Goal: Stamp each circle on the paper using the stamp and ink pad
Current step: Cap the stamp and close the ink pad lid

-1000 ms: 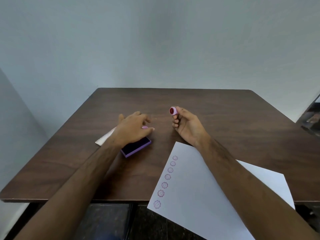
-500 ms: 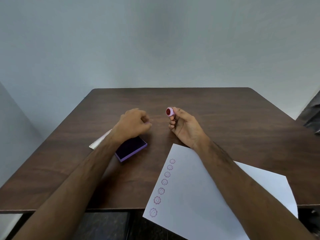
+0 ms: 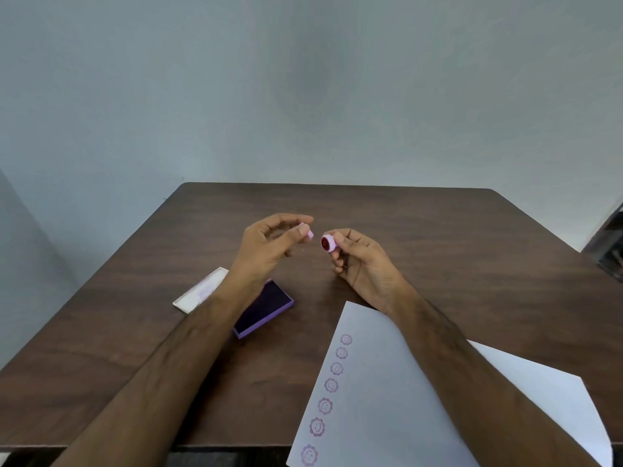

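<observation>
My right hand [image 3: 360, 261] holds a small pink stamp [image 3: 327, 243] above the table, its red inked face turned left toward my left hand. My left hand [image 3: 269, 247] is raised beside it and pinches a small pink piece, probably the stamp's cap [image 3: 306, 230], between thumb and fingertips. A gap of a few centimetres separates the cap and the stamp. The purple ink pad [image 3: 266, 306] lies uncovered on the table under my left forearm. The white paper [image 3: 397, 399] lies at the near right, with a column of several purple smiley stamps [image 3: 325, 406] along its left edge.
The ink pad's clear lid [image 3: 199, 291] lies on the brown table [image 3: 438, 237] left of the pad. The paper hangs over the table's near edge. A grey wall stands behind the table, and a dark object [image 3: 610, 251] shows at the right edge.
My left hand has lifted off the ink pad and moved up and right toward the stamp, holding the small pink piece. My right hand has stayed roughly in place.
</observation>
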### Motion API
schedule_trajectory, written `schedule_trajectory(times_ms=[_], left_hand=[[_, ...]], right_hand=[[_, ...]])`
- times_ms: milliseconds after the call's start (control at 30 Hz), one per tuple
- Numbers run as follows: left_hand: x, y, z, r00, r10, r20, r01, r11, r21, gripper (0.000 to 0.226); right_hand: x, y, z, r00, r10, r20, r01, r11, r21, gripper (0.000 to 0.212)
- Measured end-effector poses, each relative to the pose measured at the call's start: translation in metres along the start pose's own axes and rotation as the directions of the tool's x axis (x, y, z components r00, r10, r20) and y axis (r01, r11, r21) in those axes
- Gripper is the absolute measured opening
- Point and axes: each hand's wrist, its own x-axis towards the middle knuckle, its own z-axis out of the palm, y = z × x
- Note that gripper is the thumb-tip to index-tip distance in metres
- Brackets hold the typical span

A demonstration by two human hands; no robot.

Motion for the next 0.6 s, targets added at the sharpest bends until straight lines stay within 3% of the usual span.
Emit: schedule_trajectory(times_ms=[100, 200, 600], left_hand=[[0.004, -0.003, 0.0, 0.999, -0.038, 0.012, 0.039, 0.98, -0.195, 0.025], [0.004, -0.009, 0.001, 0.999, -0.018, 0.048, 0.03, 0.961, -0.274, 0.022], [0.003, -0.011, 0.007, 1.0, 0.004, -0.002, -0.004, 0.973, -0.229, 0.016]], right_hand=[[0.0, 0.001, 0.0, 1.0, -0.017, -0.003, 0.017, 1.0, 0.005, 0.017], [-0.002, 0.0, 0.002, 0.999, -0.028, 0.028, 0.029, 0.999, -0.038, 0.016], [-0.007, -0.004, 0.008, 0.994, -0.068, 0.091, 0.077, 0.992, -0.104, 0.009]])
